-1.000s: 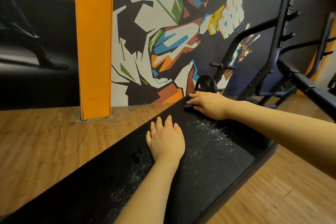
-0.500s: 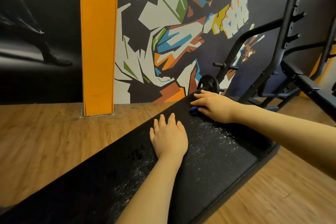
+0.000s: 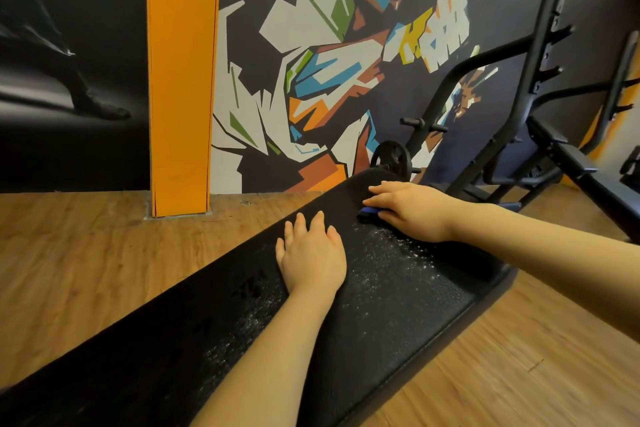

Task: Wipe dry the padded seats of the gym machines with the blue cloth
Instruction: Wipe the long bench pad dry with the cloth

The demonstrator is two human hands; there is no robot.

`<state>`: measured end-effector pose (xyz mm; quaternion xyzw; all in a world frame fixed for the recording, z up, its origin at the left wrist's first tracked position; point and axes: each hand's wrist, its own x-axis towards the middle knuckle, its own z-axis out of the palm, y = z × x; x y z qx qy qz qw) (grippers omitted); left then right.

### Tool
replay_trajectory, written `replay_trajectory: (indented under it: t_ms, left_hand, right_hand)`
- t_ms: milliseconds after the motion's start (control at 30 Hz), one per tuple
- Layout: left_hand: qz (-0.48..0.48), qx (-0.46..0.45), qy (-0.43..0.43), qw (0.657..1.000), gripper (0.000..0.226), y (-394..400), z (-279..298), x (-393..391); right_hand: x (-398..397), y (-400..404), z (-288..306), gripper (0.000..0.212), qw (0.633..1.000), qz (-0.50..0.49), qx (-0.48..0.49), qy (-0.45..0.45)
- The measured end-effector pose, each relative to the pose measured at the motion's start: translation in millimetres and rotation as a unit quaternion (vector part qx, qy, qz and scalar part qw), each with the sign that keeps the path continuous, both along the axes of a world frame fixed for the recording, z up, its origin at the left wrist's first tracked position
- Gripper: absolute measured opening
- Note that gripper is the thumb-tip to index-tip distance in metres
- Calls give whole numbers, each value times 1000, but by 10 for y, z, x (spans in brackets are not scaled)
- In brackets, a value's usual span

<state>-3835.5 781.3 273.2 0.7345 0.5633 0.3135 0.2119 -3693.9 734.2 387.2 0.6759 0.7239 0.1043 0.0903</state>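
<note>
Since a second ago the right hand [image 3: 412, 210] has slid back along the padded seat [image 3: 398, 305] toward the viewer, away from the far end, and the blue cloth [image 3: 370, 213] has come with it; a strip of bare black pad now shows beyond the fingertips. The left hand [image 3: 311, 253] has stayed where it was, and the view has shifted a little to the right, so the orange pillar [image 3: 181, 80] sits nearer the middle.

The right hand lies flat on the cloth with straight fingers pressing it onto the pad (only a small blue fold peeks out under the fingers, the rest is hidden). The left hand rests palm down on the seat, fingers straight and slightly spread, holding nothing, just beside the right hand but not touching it.

Counted: one padded seat in use, one cloth, two hands. White flecks of wetness glisten on the pad in two patches, one between the hands and the near right edge, one beside the left forearm. Behind stand one black weight plate [image 3: 391, 158] and a black rack [image 3: 526, 97] against the mural wall [image 3: 329, 45], on a wooden floor [image 3: 86, 253].
</note>
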Motion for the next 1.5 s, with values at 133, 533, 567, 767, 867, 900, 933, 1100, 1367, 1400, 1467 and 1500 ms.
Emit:
replay_trajectory:
  t_ms: [133,533,567,767,867,900,933,1100,1367,1400,1467,1500]
  left_hand:
    - [2,1,-4,1000,49,2,-9,-1]
    - [2,0,-9,1000,49,-13,3,-6]
    - [2,0,-10,1000,49,-13,3,-4]
    - [3,3,-6,1000,49,-13,0,7]
    - [2,1,-4,1000,49,-10,6,5]
    - [2,0,-3,1000,49,-2,8,3]
    - [3,-1,-2,1000,49,-1,5,-1]
    - [-4,-3,6,1000,49,-2,-6,-5]
    - [-9,-26,33,999,51,-21,21,-12]
    - [-8,-26,35,999,51,-42,17,-15]
    - [-9,-22,38,999,51,-82,-13,-26]
    - [-9,-17,37,999,51,-93,-34,-38]
  right_hand:
    - [12,-243,23,45,1000,9,-21,2]
    - [-115,247,-31,47,999,13,48,7]
    - [-110,241,-35,45,999,11,48,5]
    - [-55,-85,-37,43,1000,6,22,-3]
    - [-32,-348,-53,44,1000,9,23,-4]
    - [-29,-426,-51,45,1000,8,18,-4]
    - [-25,-501,-49,45,1000,6,9,-3]
    - [-12,-648,-62,46,1000,3,-5,20]
    - [-69,87,-88,40,999,8,38,7]
    - [-72,174,-90,40,999,6,42,1]
    - [-79,290,-92,40,999,-2,48,-6]
    - [-84,317,-92,40,999,-6,48,-8]
